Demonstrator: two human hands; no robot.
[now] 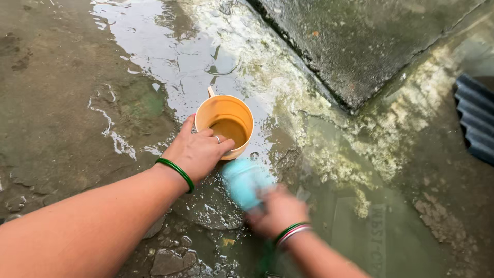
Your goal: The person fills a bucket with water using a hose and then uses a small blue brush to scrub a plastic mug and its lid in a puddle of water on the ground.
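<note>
My left hand [198,151] grips the near rim of an orange plastic mug [226,123] that stands on wet concrete ground with some water inside; its handle points away from me. A green bangle sits on that wrist. My right hand [278,211], blurred by motion, holds a light blue cloth or sponge [244,180] just in front of the mug, close to the ground. Green and pink bangles circle the right wrist.
Wet, mossy concrete ground [77,103] carries a shiny water film at the top centre. A raised dark concrete slab [360,46] juts in at the upper right. A blue corrugated sheet [476,118] lies at the right edge. Broken stones [170,257] lie near my arms.
</note>
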